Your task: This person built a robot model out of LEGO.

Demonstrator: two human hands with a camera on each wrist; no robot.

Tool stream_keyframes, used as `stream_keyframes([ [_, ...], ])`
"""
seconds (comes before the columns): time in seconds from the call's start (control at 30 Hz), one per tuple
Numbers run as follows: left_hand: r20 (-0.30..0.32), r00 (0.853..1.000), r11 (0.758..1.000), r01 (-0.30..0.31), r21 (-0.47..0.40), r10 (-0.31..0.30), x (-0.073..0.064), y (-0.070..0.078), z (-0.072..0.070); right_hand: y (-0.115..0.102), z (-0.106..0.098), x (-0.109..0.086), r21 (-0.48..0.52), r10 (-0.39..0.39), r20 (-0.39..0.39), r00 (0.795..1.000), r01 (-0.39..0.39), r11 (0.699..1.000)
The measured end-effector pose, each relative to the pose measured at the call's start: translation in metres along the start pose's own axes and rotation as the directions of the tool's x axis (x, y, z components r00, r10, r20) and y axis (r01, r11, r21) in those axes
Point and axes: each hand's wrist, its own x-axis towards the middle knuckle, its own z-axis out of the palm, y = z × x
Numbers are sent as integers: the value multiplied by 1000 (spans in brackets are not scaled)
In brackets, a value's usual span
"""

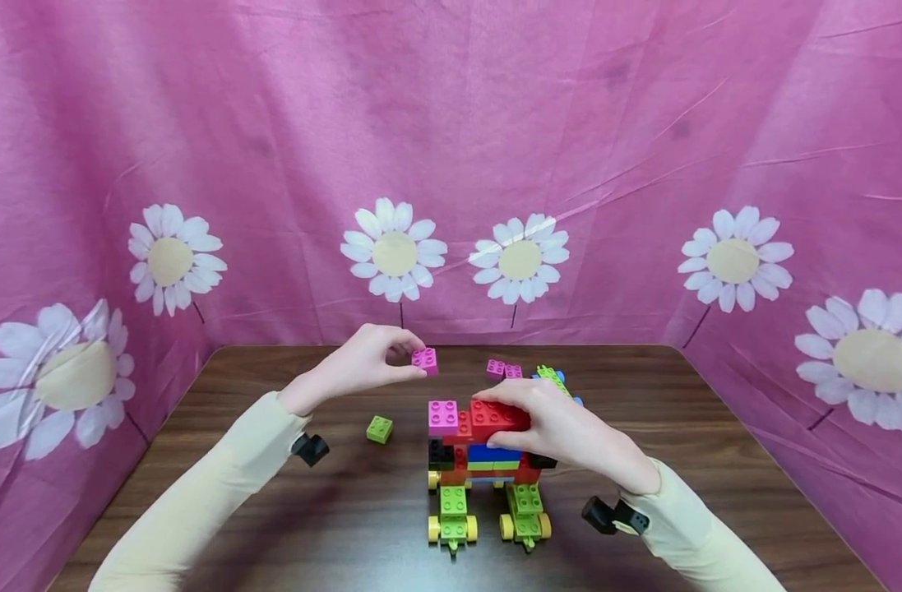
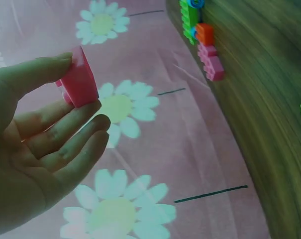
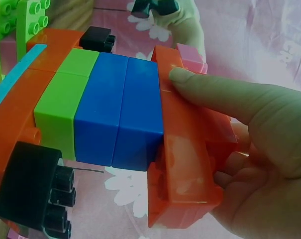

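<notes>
In the head view my left hand [image 1: 365, 358] pinches a small pink toy brick [image 1: 424, 362] between thumb and fingers, raised above the table. The left wrist view shows that same pink brick [image 2: 80, 79] side-on. My right hand [image 1: 562, 432] grips the top red bricks [image 1: 488, 421] of a built brick structure. Its thumb lies along an orange-red brick [image 3: 182, 144] in the right wrist view. Below that are blue bricks [image 3: 140, 104], a green brick [image 3: 63, 109] and black bricks [image 3: 28, 179]. Another pink brick [image 1: 442, 418] tops the structure's left end.
Green wheeled bases [image 1: 453, 503] with yellow wheels stand at the structure's front. A loose lime-green brick [image 1: 380, 429] lies to its left on the wooden table [image 1: 288, 526]. Pink bricks [image 1: 504, 370] and a green-and-blue piece [image 1: 550, 376] sit behind, before a pink flowered cloth [image 1: 451, 123].
</notes>
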Motion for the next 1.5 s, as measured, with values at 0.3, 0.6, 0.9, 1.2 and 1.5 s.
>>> stream_keyframes([
  [0.3, -67, 997, 999, -50, -14, 49, -29, 18, -8, -2, 0, 1, -24, 1, -3, 1000, -1, 1000],
  [0.6, -100, 993, 998, -65, -12, 64, -46, 29, -8, -2, -1, 1, -25, -26, -15, 1000, 26, 999],
  [0.9, -126, 985, 991, -127, -46, 120, -54, 38, -3, -3, -1, 1, -7, -62, -79, 995, 62, 998],
  [1.2, -125, 981, 983, -160, -91, 148, -56, 41, 2, -5, 2, 5, 25, -70, -114, 991, 73, 997],
  [1.5, -118, 979, 978, -180, -105, 167, -57, 43, 6, -7, 4, 9, 40, -86, -124, 989, 92, 995],
])
